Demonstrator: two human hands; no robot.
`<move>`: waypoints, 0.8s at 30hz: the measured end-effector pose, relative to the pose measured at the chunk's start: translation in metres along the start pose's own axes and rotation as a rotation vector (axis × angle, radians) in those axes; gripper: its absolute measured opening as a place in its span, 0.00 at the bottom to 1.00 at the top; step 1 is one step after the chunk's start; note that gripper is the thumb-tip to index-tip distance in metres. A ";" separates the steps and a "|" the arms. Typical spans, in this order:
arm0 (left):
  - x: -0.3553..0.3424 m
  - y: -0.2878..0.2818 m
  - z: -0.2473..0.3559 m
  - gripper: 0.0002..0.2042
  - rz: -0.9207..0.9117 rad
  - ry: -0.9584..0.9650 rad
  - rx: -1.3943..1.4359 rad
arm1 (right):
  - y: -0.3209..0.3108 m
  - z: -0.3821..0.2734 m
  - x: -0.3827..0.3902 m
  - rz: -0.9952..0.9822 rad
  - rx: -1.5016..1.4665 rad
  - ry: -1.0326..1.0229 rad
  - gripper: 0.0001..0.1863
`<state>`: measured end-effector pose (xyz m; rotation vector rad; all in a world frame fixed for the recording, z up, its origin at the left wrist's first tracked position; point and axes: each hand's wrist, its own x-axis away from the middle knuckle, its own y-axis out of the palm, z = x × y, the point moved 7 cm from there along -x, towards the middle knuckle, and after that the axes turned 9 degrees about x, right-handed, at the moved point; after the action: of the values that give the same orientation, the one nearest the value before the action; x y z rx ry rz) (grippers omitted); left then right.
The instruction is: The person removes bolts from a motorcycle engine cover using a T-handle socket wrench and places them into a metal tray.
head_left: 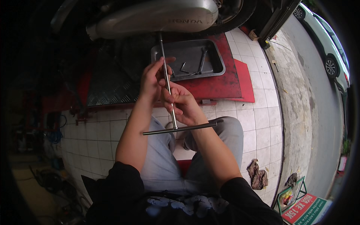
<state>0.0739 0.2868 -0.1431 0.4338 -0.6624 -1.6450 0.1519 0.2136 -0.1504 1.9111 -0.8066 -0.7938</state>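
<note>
Head view: both hands on a long T-handle wrench (pixel 169 98), shaft running from far, up under the silver engine cover (pixel 157 17) of a motorbike, down to the crossbar (pixel 182 128) that sits near, just over the person's knees in grey trousers (pixel 165 157). Left hand (pixel 152 80) curled around the upper shaft, fingers closed on it, thumb side facing far; right hand (pixel 182 102) wrapped shut around the shaft just below, touching the left hand. Wrench tip (pixel 160 34) meets the underside of the cover, whether it is seated on a fastener cannot tell, too dark. Behind the hands a grey metal tray (pixel 217 62) rests on a red lift platform (pixel 225 84), a few bolts and a small tool (pixel 202 60) lying in it. Floor is white tile (pixel 258 123), a crumpled rag (pixel 258 174) near right, a parked car (pixel 330 48) far right on the road. Risks, as judgement: the shaft looks tilted relative to the cover, so the socket could sit crooked and slip off or round the fastener; both hands grip the shaft and none the crossbar, so a sudden slip could throw knuckles into the tray rim or platform edge; a freed bolt could drop past the tray onto the tile and roll away; crossbar swinging could catch the knees
</note>
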 end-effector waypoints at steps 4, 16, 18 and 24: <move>-0.008 -0.005 -0.004 0.17 -0.157 -0.051 0.164 | 0.002 0.008 -0.002 0.021 0.099 0.022 0.19; 0.001 0.002 0.007 0.13 -0.078 -0.098 0.339 | 0.062 0.049 0.013 -0.219 -0.092 0.154 0.28; 0.001 0.006 0.008 0.12 -0.066 -0.117 0.343 | 0.066 0.059 0.009 -0.225 -0.051 0.120 0.28; 0.004 0.010 0.015 0.13 -0.013 -0.097 0.242 | 0.071 0.064 0.003 -0.055 0.092 0.159 0.25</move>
<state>0.0716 0.2844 -0.1252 0.5356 -0.9388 -1.6113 0.0879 0.1528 -0.1130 2.0567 -0.7061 -0.6374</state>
